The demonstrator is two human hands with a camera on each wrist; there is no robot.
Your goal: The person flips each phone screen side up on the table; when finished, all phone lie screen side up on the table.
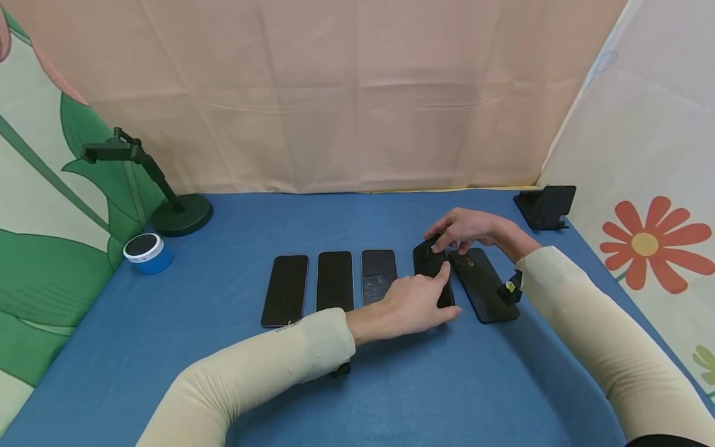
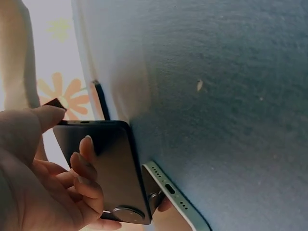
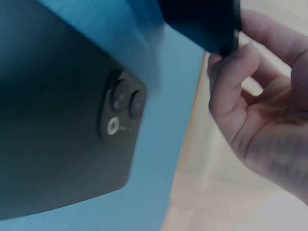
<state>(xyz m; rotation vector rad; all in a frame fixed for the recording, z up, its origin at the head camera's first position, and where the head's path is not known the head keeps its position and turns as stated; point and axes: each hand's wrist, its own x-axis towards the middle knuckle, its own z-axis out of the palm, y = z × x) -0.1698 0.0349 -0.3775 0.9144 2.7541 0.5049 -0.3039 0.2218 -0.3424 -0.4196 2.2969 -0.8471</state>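
A pale beige cloth (image 1: 357, 105) closes off the back of your work area, with a red flower (image 1: 645, 244) printed on the panel at right. Your bench (image 1: 475, 385) is covered in blue. Five phones stand in a row across its middle. The first phone (image 1: 285, 290), second phone (image 1: 335, 282) and third phone (image 1: 380, 273), counted from the left, lie with dark screens up.

The fourth phone (image 1: 427, 264) is the one under your hands, between the third and the fifth, back upward and tilted off the bench. Your right hand (image 1: 463, 226) pinches its far end between thumb and fingers. Your left hand (image 1: 410, 304) is not closed round it: the index finger is outstretched against it, the thumb extends near its lower end, and the remaining fingers are loosely bent.

The fifth phone (image 1: 483, 285) lies just beside it on the right, back up, camera lenses at the far end, partly behind your right wrist's camera (image 1: 511, 288).

At the far left you have a black desk stand (image 1: 181, 214) near a blue-and-white jar (image 1: 149, 254); a black phone stand (image 1: 550, 208) occupies the far right corner.
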